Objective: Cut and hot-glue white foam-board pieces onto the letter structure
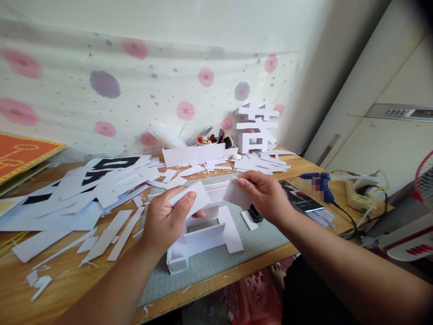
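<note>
Between its thumb and fingers, my left hand (171,214) grips a flat white board piece (198,197). A second white piece (236,195), thin and smaller, is pinched by my right hand (265,193). Both are held up, apart from each other. Beneath them a white foam-board structure (206,239) with upright strips along its edges lies on the grey-green cutting mat (162,282). Just right of it a small black object (255,213) rests at a white strip (249,221); its kind I cannot make out.
White scraps (115,180) cover the table's left side. At the back stand a white box (192,155) of tools and a finished white character-shaped model (257,128). A blue glue gun (318,183) lies at right, near a power strip (360,194).
</note>
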{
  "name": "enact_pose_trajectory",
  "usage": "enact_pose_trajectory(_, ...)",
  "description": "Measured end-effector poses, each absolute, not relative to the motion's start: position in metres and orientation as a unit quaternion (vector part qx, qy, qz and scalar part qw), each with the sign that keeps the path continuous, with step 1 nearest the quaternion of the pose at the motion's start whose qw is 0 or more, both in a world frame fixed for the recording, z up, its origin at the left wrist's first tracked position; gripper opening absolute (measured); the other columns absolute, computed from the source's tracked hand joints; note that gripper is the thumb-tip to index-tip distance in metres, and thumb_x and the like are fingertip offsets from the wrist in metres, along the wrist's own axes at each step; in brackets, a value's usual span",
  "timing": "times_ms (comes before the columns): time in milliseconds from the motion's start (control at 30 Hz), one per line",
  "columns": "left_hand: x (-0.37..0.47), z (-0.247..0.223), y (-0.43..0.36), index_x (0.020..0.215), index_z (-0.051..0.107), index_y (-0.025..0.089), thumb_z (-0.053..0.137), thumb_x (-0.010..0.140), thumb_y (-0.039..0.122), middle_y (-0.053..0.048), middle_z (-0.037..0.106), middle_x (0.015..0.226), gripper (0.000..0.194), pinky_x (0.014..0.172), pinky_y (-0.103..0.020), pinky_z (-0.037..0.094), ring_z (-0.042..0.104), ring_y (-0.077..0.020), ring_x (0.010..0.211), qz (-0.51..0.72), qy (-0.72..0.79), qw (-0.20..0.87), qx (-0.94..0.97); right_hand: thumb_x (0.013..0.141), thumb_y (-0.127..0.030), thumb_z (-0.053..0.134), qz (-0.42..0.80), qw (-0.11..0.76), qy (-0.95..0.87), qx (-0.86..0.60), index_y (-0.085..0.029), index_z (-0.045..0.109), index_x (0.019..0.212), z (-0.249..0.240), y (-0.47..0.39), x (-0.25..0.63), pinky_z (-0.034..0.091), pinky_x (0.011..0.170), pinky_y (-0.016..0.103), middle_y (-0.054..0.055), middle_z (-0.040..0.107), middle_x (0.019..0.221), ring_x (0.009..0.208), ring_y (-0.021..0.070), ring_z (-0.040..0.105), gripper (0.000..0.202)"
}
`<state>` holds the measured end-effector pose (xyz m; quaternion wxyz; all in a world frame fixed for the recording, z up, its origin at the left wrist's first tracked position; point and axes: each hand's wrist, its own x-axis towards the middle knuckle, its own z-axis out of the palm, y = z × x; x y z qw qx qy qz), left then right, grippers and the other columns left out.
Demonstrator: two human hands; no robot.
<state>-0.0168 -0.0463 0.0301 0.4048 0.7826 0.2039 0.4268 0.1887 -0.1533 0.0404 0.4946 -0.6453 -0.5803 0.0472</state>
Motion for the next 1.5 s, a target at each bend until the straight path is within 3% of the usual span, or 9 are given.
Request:
enact_pose_trajectory(100,-0.013,0.026,-0.035,0.082,0.071,0.016,0.055,0.091,0.047,-0.003,0.073,0.08,0.035,0.072,-0.03,0.053,0.067,-0.0201,0.077,0.413,0.207,0.398,0.792,0.093,-0.035,0.048,0.035,0.422,-0.555,-0.716,-0.018,0.065,0.093,0.032,-0.147,0.205,0.037,0.054,0.024,0.002,0.066,0.07,0.061,0.015,0.056,0.024)
enact_pose_trajectory(200,-0.008,0.022,-0.028,0.099,0.073,0.018,0.058,0.09,0.046,-0.004,0.075,0.102,0.033,0.094,-0.036,0.052,0.067,-0.0245,0.098,0.418,0.214,0.36,0.806,0.09,-0.02,0.047,0.05,0.312,-0.538,-0.781,-0.018,0.061,0.113,0.022,-0.143,0.217,0.035,0.055,0.024,0.0,0.063,0.066,0.058,0.0152,0.055,0.027)
enact_pose_trajectory(333,-0.007,0.021,-0.026,0.123,0.065,0.022,0.058,0.091,0.042,-0.004,0.068,0.125,0.039,0.112,-0.039,0.042,0.059,-0.0247,0.122,0.408,0.194,0.349,0.821,0.085,-0.011,0.047,0.049,0.229,-0.578,-0.781,-0.018,0.061,0.112,0.014,-0.144,0.212,0.033,0.056,0.024,-0.001,0.063,0.064,0.058,0.0151,0.055,0.032)
enact_pose_trajectory(667,-0.003,0.018,-0.025,0.124,0.062,0.023,0.052,0.094,0.034,-0.004,0.067,0.125,0.034,0.113,-0.04,0.042,0.058,-0.0228,0.121,0.38,0.165,0.346,0.842,0.091,-0.023,0.056,0.072,0.209,-0.629,-0.745,-0.015,0.067,0.11,0.0,-0.145,0.172,0.043,0.063,0.026,0.007,0.075,0.082,0.067,0.0172,0.065,0.024)
enact_pose_trajectory(833,-0.002,0.013,-0.023,0.124,0.061,0.023,0.051,0.094,0.032,-0.005,0.063,0.129,0.033,0.094,-0.037,0.056,0.063,-0.0222,0.111,0.358,0.166,0.43,0.812,0.087,-0.022,0.06,0.147,0.24,-0.653,-0.703,-0.013,0.066,0.121,0.004,-0.153,0.176,0.05,0.07,0.028,0.009,0.077,0.089,0.073,0.0179,0.069,0.036)
enact_pose_trajectory(933,-0.001,0.014,-0.023,0.121,0.063,0.022,0.052,0.093,0.029,-0.005,0.066,0.119,0.031,0.101,-0.04,0.051,0.064,-0.0211,0.107,0.36,0.168,0.385,0.833,0.084,-0.019,0.062,0.154,0.249,-0.695,-0.656,-0.018,0.068,0.12,0.002,-0.157,0.187,0.052,0.073,0.028,0.006,0.077,0.095,0.076,0.0169,0.07,0.037)
enact_pose_trajectory(1067,-0.001,0.016,-0.022,0.108,0.067,0.022,0.053,0.088,0.027,-0.005,0.066,0.106,0.025,0.095,-0.04,0.05,0.062,-0.0217,0.101,0.329,0.182,0.296,0.878,0.085,-0.024,0.067,0.085,0.223,-0.742,-0.626,-0.019,0.07,0.116,-0.002,-0.162,0.198,0.051,0.072,0.028,0.007,0.077,0.096,0.077,0.0177,0.07,0.032)
enact_pose_trajectory(1267,0.001,0.01,-0.018,0.109,0.067,0.023,0.051,0.085,0.026,-0.006,0.065,0.109,0.029,0.088,-0.041,0.051,0.062,-0.0228,0.094,0.241,0.194,0.224,0.924,0.085,-0.025,0.071,0.012,0.169,-0.782,-0.6,-0.017,0.067,0.12,-0.006,-0.162,0.198,0.051,0.071,0.029,0.01,0.076,0.095,0.079,0.02,0.071,0.037)
enact_pose_trajectory(1500,0.001,0.006,-0.017,0.109,0.066,0.024,0.047,0.085,0.021,-0.004,0.066,0.112,0.031,0.092,-0.04,0.05,0.063,-0.024,0.103,0.207,0.182,0.22,0.936,0.083,-0.019,0.072,0.074,0.222,-0.769,-0.595,-0.018,0.066,0.119,-0.015,-0.157,0.194,0.053,0.073,0.028,0.008,0.075,0.097,0.079,0.018,0.07,0.036)
